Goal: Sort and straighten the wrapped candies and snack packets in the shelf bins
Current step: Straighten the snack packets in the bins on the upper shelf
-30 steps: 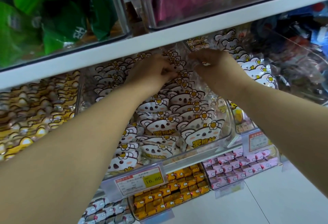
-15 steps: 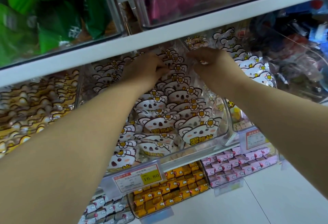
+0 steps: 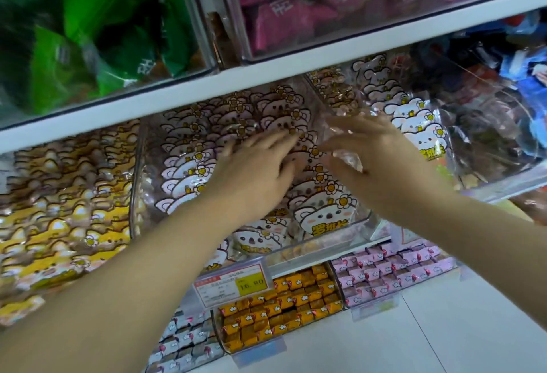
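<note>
Store shelving is carrying crowded stock. You are resting your left hand flat, fingers straight, on the packets in the middle bin; your right hand is spreading over a clear wrapper, grip unclear. Hard sweeping is risking spills over its front.

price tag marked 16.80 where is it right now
In the head view the price tag sits low and centre, at the front lower edge of the koala packet bin, just above the orange wrapped candies.

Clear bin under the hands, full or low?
Full: koala packets fill the clear bin in rows, front to back.
</note>
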